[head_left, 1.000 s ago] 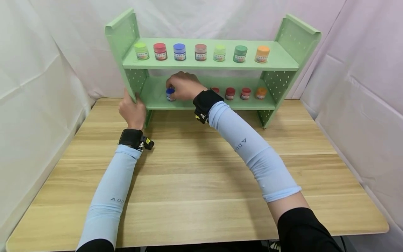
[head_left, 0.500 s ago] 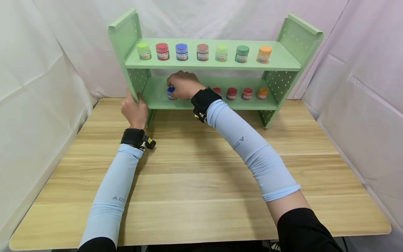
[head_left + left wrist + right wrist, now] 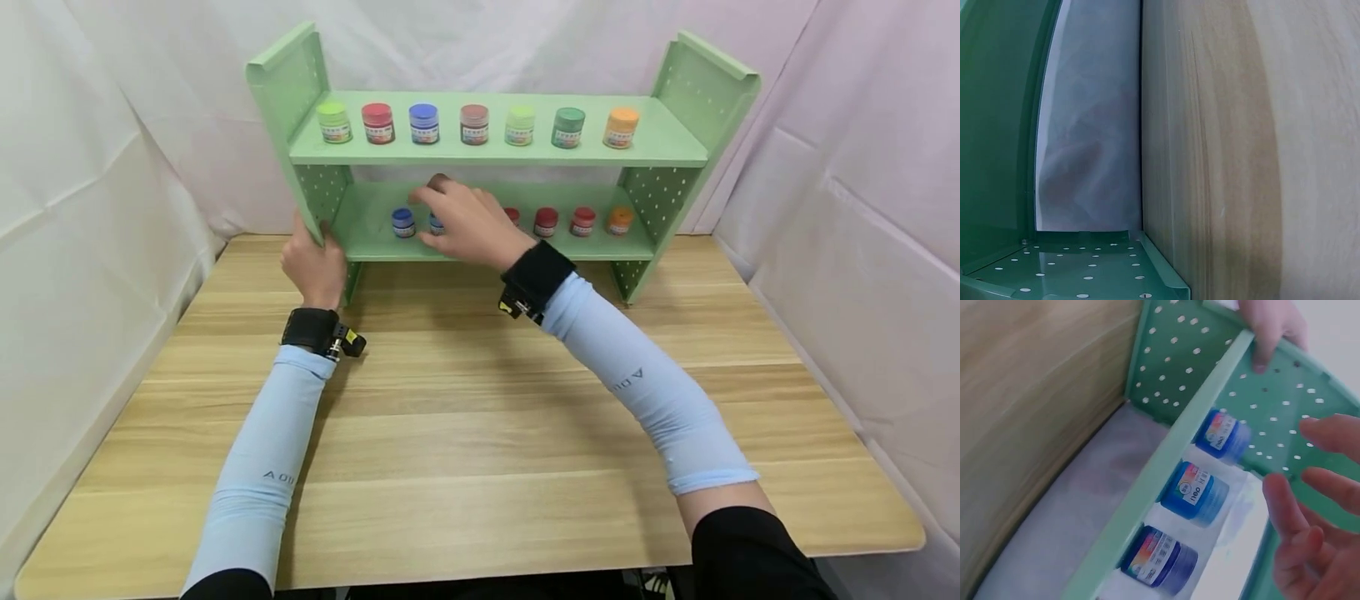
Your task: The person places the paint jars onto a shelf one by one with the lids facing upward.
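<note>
My left hand (image 3: 315,268) grips the front edge of the left side panel of a green two-tier shelf rack (image 3: 498,158), thumb on the inner face. In the head view my right hand (image 3: 474,223) is over the lower shelf with fingers spread and nothing held. A small jar with a dark blue lid (image 3: 403,222) stands at the left of that shelf. Beside the right fingers is another blue jar (image 3: 437,223), partly hidden. The right wrist view shows a labelled blue jar (image 3: 1160,559) nearest the camera, with two more blue jars beyond it, apart from the fingers.
Several jars with coloured lids line the upper shelf, from a lime one (image 3: 334,122) to an orange one (image 3: 621,127). Red jars (image 3: 545,222) and an orange jar (image 3: 619,221) stand lower right. The rack stands on a wooden table (image 3: 480,433) before white cloth.
My right hand has let go of the dark blue jar and moved right, fingers spreading. The jar now stands on the lower shelf. My left hand keeps its grip on the rack.
</note>
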The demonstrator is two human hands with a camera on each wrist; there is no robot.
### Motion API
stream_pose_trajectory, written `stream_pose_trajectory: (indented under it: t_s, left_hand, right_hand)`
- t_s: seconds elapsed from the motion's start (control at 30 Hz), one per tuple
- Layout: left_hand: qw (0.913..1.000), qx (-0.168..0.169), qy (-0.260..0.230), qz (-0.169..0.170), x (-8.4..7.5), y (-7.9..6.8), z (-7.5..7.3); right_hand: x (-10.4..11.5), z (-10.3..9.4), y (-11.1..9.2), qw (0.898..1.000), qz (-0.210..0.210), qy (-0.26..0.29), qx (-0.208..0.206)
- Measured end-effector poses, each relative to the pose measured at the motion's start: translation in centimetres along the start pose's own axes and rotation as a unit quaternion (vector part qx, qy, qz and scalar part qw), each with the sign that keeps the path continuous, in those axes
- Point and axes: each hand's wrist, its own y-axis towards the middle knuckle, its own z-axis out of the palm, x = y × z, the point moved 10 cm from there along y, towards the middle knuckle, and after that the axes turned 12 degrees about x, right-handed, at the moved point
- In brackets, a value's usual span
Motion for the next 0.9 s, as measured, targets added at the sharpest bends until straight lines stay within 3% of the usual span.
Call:
stream_pose_trajectory:
  t_s: [0.17, 0.33, 0.6, 0.9]
  left_hand:
    - [1.0, 0.004, 0.002, 0.0, -0.1, 0.1, 0.1]
    - [1.0, 0.005, 0.001, -0.003, 0.0, 0.1, 0.1]
    - [1.0, 0.006, 0.001, -0.004, 0.0, -0.1, -0.1]
    - [1.0, 0.001, -0.005, 0.004, -0.3, -0.1, -0.1]
  right_hand:
    - [0.0, 0.5, -3.7, 0.999, -0.036, 0.004, -0.033]
    - [-0.3, 2.3, -6.9, 0.997, -0.067, 0.006, -0.048]
    - [-3.1, 5.7, -11.6, 0.998, -0.044, 0.022, -0.034]
    - [-5.4, 7.1, -14.7, 0.997, -0.023, 0.058, -0.038]
